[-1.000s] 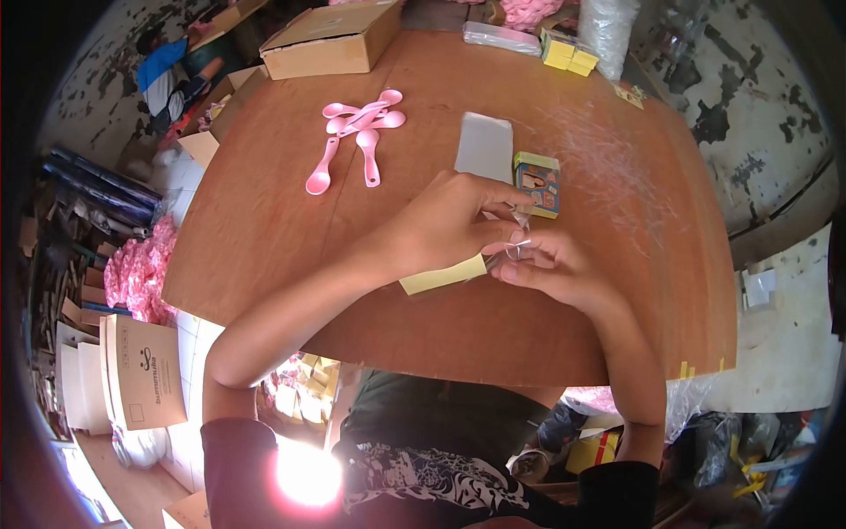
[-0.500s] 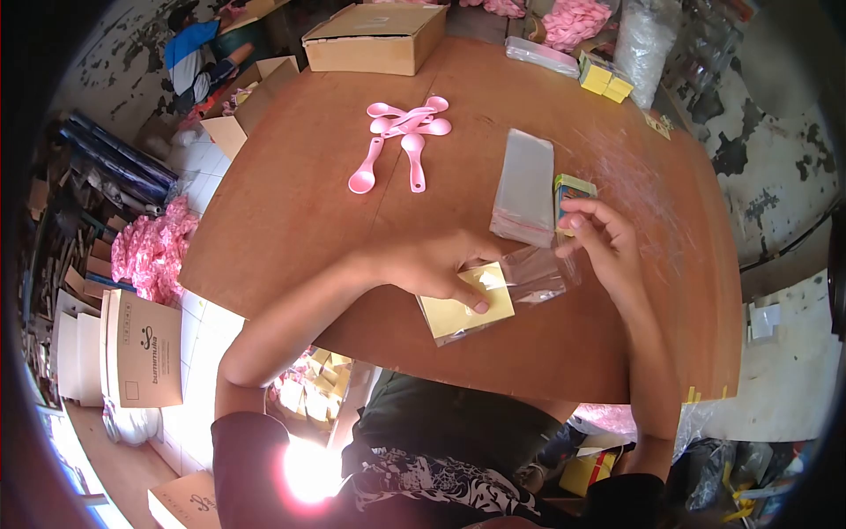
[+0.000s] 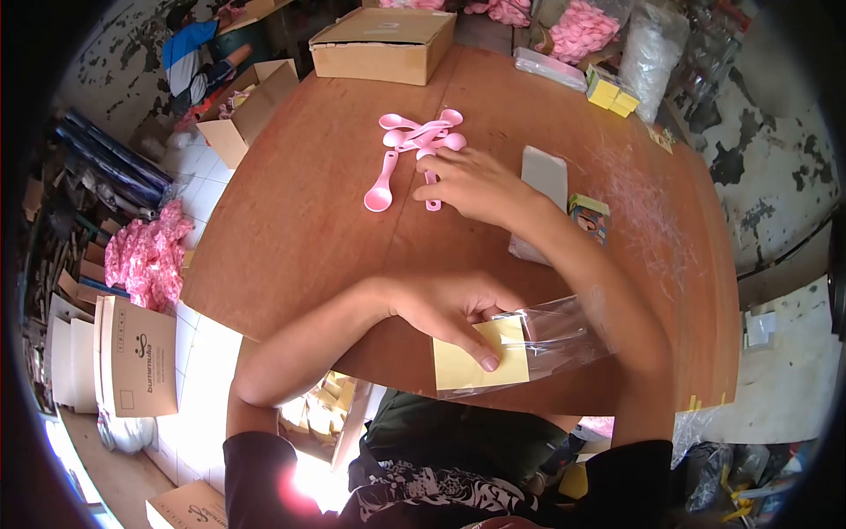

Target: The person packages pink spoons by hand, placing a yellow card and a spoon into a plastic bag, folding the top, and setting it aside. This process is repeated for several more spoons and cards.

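In the head view, my left hand [image 3: 463, 317] pinches a clear plastic bag [image 3: 568, 333] with a yellow card [image 3: 507, 348] inside it, thumb on top. The bag's loose end stretches right, beneath my right forearm. My right hand [image 3: 471, 183] is over the pile of pink spoons, its fingers curled on a pink spoon [image 3: 432, 198] with the handle toward me. That spoon is partly hidden by the fingers. Beside it lies another pink spoon [image 3: 379, 196], and several more spoons [image 3: 423, 132] are crossed in a heap just beyond.
A stack of clear bags [image 3: 545, 176] and a small printed box [image 3: 589, 216] lie right of my right arm. A cardboard box [image 3: 383, 48] stands at the table's far edge. Yellow boxes [image 3: 611, 91] are at the far right. Another person [image 3: 189, 57] is at the far left.
My right hand has moved from beside the small printed box across to the pink spoons. My left hand keeps the bag and card, now slightly nearer to me and flatter.
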Tool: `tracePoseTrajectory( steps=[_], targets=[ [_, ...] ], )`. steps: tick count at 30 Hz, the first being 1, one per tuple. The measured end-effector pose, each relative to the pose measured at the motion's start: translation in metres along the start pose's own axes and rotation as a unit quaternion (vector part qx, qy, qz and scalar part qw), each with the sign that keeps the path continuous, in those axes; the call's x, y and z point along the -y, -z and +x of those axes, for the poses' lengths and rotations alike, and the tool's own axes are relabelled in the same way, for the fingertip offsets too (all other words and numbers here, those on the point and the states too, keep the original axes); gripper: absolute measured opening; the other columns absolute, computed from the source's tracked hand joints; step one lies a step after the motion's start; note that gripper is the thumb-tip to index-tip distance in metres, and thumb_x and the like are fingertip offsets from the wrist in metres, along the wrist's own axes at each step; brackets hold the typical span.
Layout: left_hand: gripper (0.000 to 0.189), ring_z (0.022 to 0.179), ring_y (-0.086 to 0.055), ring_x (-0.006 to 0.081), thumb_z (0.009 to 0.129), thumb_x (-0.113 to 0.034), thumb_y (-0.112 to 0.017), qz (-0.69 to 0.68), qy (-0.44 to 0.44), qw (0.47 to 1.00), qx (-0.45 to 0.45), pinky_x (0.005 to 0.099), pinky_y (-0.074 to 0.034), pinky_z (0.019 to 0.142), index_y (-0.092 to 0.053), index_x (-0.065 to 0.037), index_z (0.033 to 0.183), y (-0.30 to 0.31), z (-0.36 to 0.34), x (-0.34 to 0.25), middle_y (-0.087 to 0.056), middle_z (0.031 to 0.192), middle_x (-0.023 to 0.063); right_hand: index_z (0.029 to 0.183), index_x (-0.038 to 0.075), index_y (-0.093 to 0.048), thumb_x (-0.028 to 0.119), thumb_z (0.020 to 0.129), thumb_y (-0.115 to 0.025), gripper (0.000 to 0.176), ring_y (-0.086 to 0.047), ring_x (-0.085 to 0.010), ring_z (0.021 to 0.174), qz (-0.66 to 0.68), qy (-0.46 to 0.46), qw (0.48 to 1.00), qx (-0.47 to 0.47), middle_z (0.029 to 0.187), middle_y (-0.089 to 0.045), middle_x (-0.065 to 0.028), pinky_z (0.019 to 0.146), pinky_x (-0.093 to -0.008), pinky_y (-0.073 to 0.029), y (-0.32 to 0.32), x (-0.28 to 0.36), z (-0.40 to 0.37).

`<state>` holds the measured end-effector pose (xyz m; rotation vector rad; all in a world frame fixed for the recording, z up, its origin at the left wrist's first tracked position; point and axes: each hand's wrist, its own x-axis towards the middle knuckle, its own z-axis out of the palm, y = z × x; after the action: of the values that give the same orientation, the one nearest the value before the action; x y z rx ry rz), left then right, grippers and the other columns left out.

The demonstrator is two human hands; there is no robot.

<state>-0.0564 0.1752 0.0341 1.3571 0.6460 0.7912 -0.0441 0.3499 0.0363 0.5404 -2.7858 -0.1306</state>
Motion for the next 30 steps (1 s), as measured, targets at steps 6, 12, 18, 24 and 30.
tracePoseTrajectory(
  steps=[6,12,18,24,30],
  targets=[
    [0.040,0.084,-0.059,0.0050,0.085,-0.009,-0.074,-0.021,-0.037,0.997,-0.070,0.0234,-0.050,0.071,-0.057,0.001,0.120,-0.003,-0.001,-0.005,-0.067,0.095,0.0025,0.092,0.010,-0.070,0.005,0.076,-0.066,0.017,-0.060,-0.0228,0.099,-0.025,0.050,0.996,-0.063,0.103,-0.060,-0.0041,0.081,-0.0357,-0.051,0.016,0.002,-0.030],
    [0.045,0.089,-0.064,0.0064,0.086,-0.005,-0.073,0.048,-0.024,0.986,-0.155,0.0232,-0.052,0.076,-0.055,0.002,0.126,-0.004,0.004,-0.006,-0.069,0.099,0.0057,0.098,0.001,-0.062,0.006,0.090,-0.066,0.010,-0.066,-0.0167,0.092,0.280,-0.269,0.855,-0.344,0.103,-0.064,-0.0089,0.081,-0.0297,-0.053,0.065,0.032,-0.113],
    [0.044,0.076,-0.061,0.0051,0.086,-0.012,-0.074,0.151,0.038,0.951,-0.267,0.0233,-0.047,0.065,-0.056,-0.001,0.125,-0.001,0.008,-0.004,-0.068,0.088,0.0034,0.102,0.000,-0.058,0.007,0.095,-0.060,0.010,-0.063,-0.0135,0.095,0.347,-0.364,0.747,-0.435,0.100,-0.065,-0.0068,0.088,-0.0298,-0.049,0.103,0.054,-0.179],
    [0.044,0.067,-0.059,0.0072,0.081,-0.015,-0.078,0.262,0.086,0.918,-0.286,0.0272,-0.045,0.059,-0.061,-0.003,0.120,-0.005,0.015,-0.006,-0.067,0.080,0.0055,0.100,0.004,-0.060,0.013,0.096,-0.059,0.009,-0.058,-0.0097,0.087,0.485,-0.364,0.571,-0.553,0.093,-0.064,-0.0030,0.084,-0.0275,-0.044,0.092,0.053,-0.198],
    [0.040,0.076,-0.066,0.0247,0.078,-0.013,-0.077,0.284,0.079,0.917,-0.269,0.0376,-0.051,0.071,-0.063,-0.004,0.115,-0.013,0.021,-0.008,-0.069,0.089,0.0142,0.098,0.006,-0.063,0.016,0.094,-0.063,0.011,-0.058,-0.0095,0.088,0.536,-0.429,0.543,-0.484,0.094,-0.064,-0.0019,0.084,-0.0281,-0.044,0.076,0.063,-0.190]
  ],
)
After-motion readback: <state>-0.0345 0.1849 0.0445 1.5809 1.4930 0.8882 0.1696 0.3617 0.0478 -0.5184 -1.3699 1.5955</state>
